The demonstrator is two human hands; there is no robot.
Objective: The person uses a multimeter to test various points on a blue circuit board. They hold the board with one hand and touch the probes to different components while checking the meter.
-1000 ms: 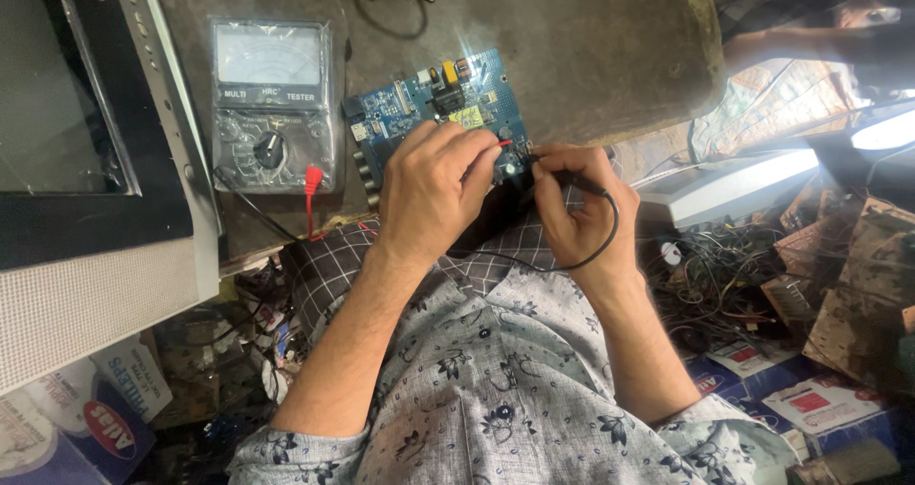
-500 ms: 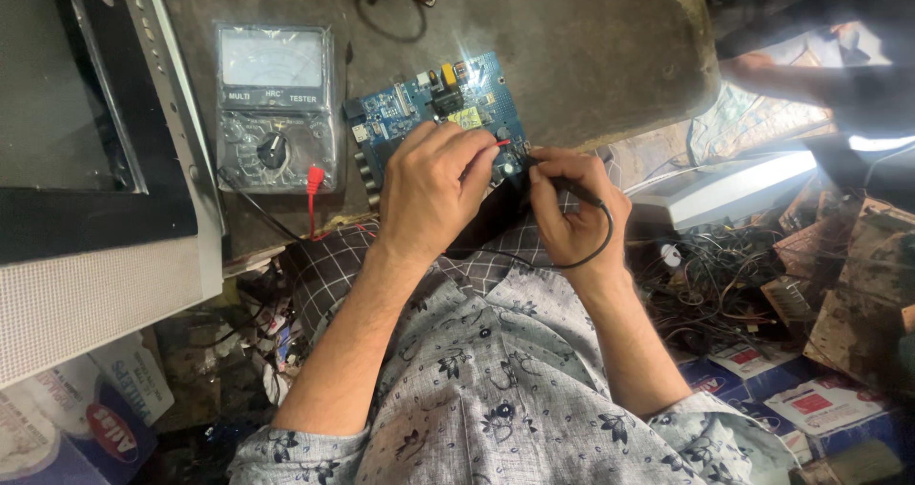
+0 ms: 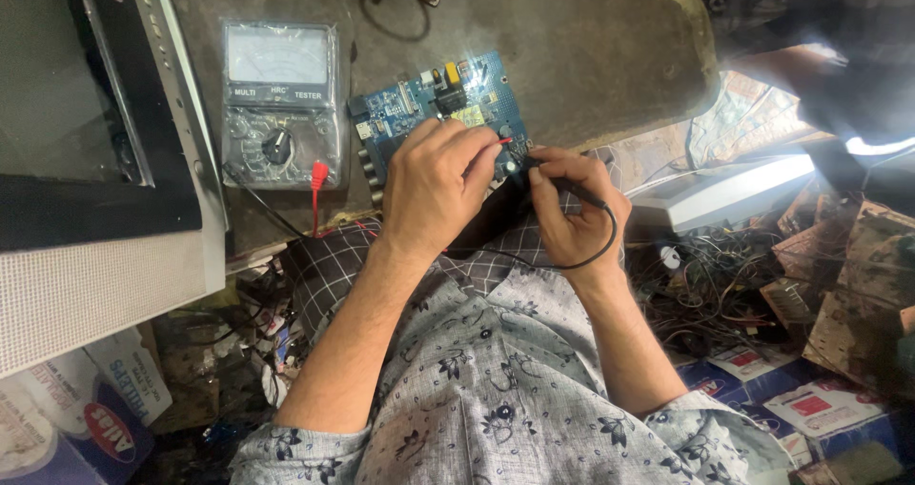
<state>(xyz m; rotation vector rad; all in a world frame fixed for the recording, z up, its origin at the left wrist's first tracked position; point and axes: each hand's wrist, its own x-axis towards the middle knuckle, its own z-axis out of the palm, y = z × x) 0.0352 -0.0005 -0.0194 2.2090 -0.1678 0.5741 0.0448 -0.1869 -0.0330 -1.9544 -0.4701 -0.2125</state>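
An electronics repair workshop. An analog multimeter [image 3: 280,104] and blue circuit board [image 3: 440,113] lie on the worn bench [image 3: 591,47]. Tangled wires [image 3: 705,285] and scrap boards [image 3: 858,285] crowd the floor.

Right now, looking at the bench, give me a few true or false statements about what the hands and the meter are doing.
1. The left hand holds a red probe against the blue circuit board. True.
2. The right hand holds a screwdriver. False: it holds a black probe with a black lead looping from it.
3. The meter has a digital number screen. False: it is an analog meter with a needle scale and a rotary dial.
4. A red plug sits at the meter's lower edge. True.
5. The circuit board lies on the floor. False: it lies on the dark table.
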